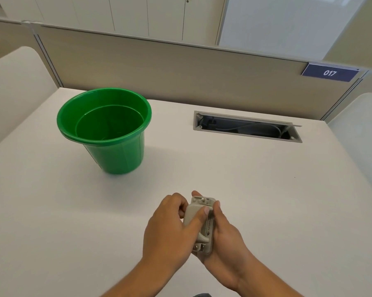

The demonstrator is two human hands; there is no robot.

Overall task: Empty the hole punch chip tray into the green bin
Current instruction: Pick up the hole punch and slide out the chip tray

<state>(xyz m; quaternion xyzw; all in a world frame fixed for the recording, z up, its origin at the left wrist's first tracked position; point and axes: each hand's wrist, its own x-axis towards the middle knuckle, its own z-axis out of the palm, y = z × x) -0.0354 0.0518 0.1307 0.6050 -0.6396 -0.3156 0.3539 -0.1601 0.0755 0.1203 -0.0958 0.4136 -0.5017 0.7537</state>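
Note:
A beige hole punch [205,229] is held above the near middle of the white desk, between both my hands. My left hand [170,228] wraps its left side, thumb lying across the lever. My right hand [222,239] cups it from the right and underneath, fingertips curling over the far end. Its chip tray is hidden under my hands. The green bin [104,129], a round plastic bucket, stands upright and open at the far left of the desk, well away from the punch. Its inside looks bare.
An open grey cable slot [247,127] with wires is sunk into the white desk [266,200] at the far right. A beige partition [180,69] with a blue "017" sign [329,72] runs along the back. White chair backs stand at both sides.

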